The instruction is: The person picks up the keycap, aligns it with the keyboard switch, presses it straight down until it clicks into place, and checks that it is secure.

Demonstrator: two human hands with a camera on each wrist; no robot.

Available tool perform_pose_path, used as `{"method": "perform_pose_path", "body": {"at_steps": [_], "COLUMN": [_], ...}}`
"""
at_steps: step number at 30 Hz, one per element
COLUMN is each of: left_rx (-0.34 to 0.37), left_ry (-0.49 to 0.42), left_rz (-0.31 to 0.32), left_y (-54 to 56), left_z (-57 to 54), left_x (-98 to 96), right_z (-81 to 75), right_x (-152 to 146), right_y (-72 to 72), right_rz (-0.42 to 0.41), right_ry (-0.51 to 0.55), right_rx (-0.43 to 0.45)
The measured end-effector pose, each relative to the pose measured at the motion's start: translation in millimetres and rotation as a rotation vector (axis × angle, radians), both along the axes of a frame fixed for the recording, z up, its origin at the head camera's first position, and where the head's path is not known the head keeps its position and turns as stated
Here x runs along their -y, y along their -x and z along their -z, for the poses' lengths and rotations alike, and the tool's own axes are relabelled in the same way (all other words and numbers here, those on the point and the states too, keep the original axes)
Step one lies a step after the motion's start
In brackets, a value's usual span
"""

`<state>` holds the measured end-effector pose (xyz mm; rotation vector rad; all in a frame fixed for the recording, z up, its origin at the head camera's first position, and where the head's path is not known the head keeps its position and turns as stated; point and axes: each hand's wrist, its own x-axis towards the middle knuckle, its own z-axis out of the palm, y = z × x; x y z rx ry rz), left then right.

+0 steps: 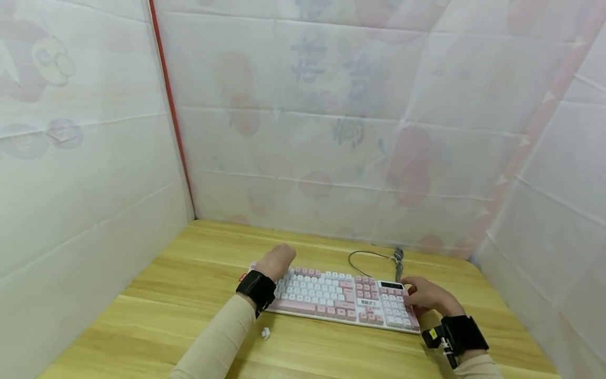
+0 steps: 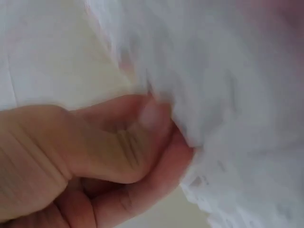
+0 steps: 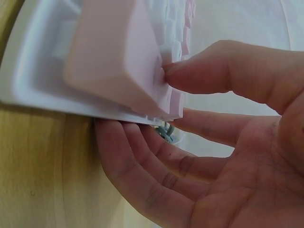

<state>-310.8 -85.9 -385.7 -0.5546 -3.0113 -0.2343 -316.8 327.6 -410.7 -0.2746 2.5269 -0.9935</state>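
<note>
A pink and white keyboard (image 1: 312, 292) lies on the wooden table, its keys facing up. At its back left part is my left hand (image 1: 276, 261). In the left wrist view, the thumb and bent fingers (image 2: 128, 156) pinch the white keyboard edge (image 2: 213, 109), which is blurred. My right hand (image 1: 428, 295) grips the right end. Close up in the right wrist view, the thumb (image 3: 194, 78) presses against the side of a large pink key (image 3: 107, 52), while the other fingers reach below the white rim (image 3: 21, 85).
Behind the keyboard lies a grey cable (image 1: 371, 252), bundled near its connector. A small white piece (image 1: 265, 332), too small to identify, sits on the table (image 1: 156, 316) in front. Pale printed sheets (image 1: 303, 131) stand around the back and sides.
</note>
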Motion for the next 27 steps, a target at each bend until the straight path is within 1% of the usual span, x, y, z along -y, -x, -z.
{"method": "perform_pose_path", "body": {"at_steps": [3, 6, 8, 12, 15, 20, 27], "left_rx": [-0.026, -0.043, -0.032, 0.009, 0.021, 0.038, 0.042], "left_ry": [0.033, 0.044, 0.042, 0.009, 0.018, 0.043, 0.042], "left_rz": [0.015, 0.029, 0.031, 0.024, 0.019, 0.002, -0.005], "left_y": [1.2, 2.3, 2.2, 1.1, 2.1, 4.7, 5.3], "left_z": [2.3, 2.0, 0.6, -1.9, -2.2, -0.8, -1.2], "left_x": [-0.7, -0.3, 0.3, 1.0, 1.2, 0.4, -0.2], "right_z": [0.5, -0.2, -0.6, -0.2, -0.1, 0.9, 0.9], "right_x": [1.4, 2.4, 2.3, 0.7, 0.3, 0.7, 1.1], "right_y": [-1.1, -1.3, -1.3, -1.7, -1.3, -1.0, -1.6], "right_rz": [0.003, 0.012, 0.016, 0.007, 0.005, 0.009, 0.011], "right_ry": [0.002, -0.014, -0.018, -0.015, -0.013, -0.02, -0.02], "right_rx": [0.0, -0.006, -0.007, -0.009, -0.009, -0.014, -0.014]}}
